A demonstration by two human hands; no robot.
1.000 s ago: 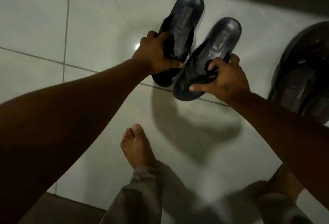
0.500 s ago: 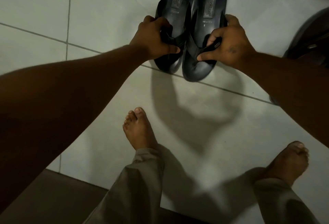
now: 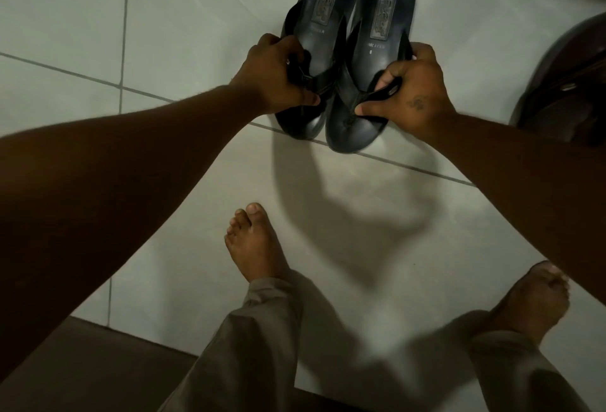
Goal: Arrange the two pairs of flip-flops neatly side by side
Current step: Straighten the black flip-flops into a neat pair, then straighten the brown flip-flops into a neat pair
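Two black flip-flops lie close together on the pale floor tiles, toes toward me and heels pointing away. My left hand (image 3: 277,75) grips the strap of the left flip-flop (image 3: 323,15). The strap of the right flip-flop (image 3: 382,28) is pinched in my right hand (image 3: 408,90). The two soles run nearly parallel and touch along their inner edges. No second pair is in view.
A dark rounded object (image 3: 570,83) sits at the right edge, close to my right forearm. My bare left foot (image 3: 254,244) and right foot (image 3: 528,300) stand on the tiles below the flip-flops. A darker floor strip (image 3: 82,369) lies at the bottom left.
Both hands carried the flip-flops away from me and swung them from splayed to parallel, side by side. The right flip-flop's heel came in against the left one.
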